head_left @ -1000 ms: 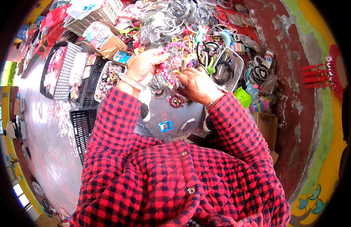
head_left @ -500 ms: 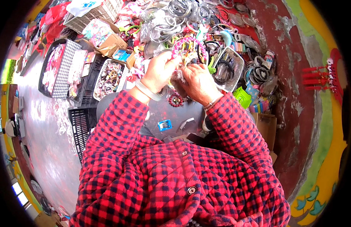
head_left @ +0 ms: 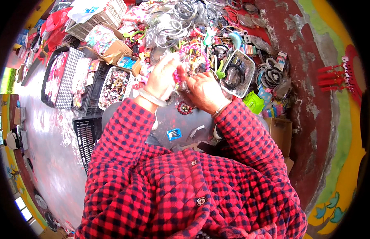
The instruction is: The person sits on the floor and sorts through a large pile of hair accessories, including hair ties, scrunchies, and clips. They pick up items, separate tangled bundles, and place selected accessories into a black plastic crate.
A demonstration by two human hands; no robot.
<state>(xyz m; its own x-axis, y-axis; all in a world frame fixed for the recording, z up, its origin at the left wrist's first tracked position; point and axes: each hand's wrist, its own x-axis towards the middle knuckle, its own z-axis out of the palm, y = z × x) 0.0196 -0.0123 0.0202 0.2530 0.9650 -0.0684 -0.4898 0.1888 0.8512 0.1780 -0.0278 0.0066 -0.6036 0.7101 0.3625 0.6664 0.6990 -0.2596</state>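
Observation:
My left hand (head_left: 163,77), with a pale bangle at the wrist, is closed around one end of a pink zigzag headband (head_left: 195,47). The headband's loop arches up and away from me, over the heap. Close beside it my right hand (head_left: 205,92) has its fingers curled, just under the loop. Whatever those fingers pinch is hidden and blurred. Below the hands, a red beaded ring-shaped ornament (head_left: 184,107) lies on the dark surface. A small blue card with black pins (head_left: 174,134) lies nearer to me.
Bagged hoops (head_left: 171,30) and hair accessories are heaped beyond my hands. A white basket (head_left: 248,79) of black headbands stands right, by a lime-green item (head_left: 253,102). Leftward are a basket of hair ties (head_left: 131,81), a black crate (head_left: 84,135) and a cardboard box (head_left: 113,51).
My left hand has lifted and turned, its fingers straighter, and the headband has tilted with it. The right hand has shifted slightly down and rightward, drawing apart from the left.

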